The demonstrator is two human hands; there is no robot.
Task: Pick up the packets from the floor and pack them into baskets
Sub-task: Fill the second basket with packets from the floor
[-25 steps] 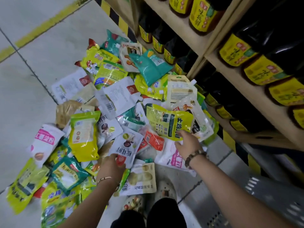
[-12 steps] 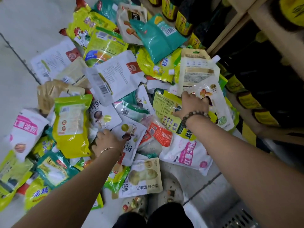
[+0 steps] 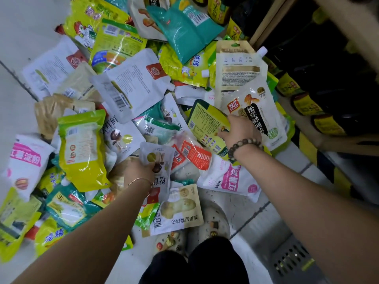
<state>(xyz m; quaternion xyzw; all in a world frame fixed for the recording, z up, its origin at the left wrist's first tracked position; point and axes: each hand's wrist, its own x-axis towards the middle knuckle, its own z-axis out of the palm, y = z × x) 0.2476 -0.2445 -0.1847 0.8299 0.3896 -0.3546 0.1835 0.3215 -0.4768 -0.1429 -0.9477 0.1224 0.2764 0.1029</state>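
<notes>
Several food packets lie heaped on the white floor. My left hand (image 3: 138, 173) grips a white packet printed with mushrooms (image 3: 158, 158) and holds its upper end raised off the heap. My right hand (image 3: 239, 130) pinches the right edge of a yellow-green packet (image 3: 206, 123), just below a white spouted pouch with black lettering (image 3: 257, 111). Around them lie an orange-and-white packet (image 3: 193, 153), a pink-and-white packet (image 3: 229, 177) and a large yellow-green bag (image 3: 82, 148). A grey slotted basket (image 3: 291, 261) shows at the bottom right, under my right forearm.
A wooden shelf (image 3: 346, 144) with dark bottles bearing yellow labels runs along the right, close to the heap. My feet in pale clogs (image 3: 215, 222) stand at the heap's near edge. Bare floor tiles (image 3: 18, 37) lie to the left.
The view has come closer to the heap. My left hand has closed on the white mushroom packet and tipped it up. My right hand has moved to the yellow-green packet's edge.
</notes>
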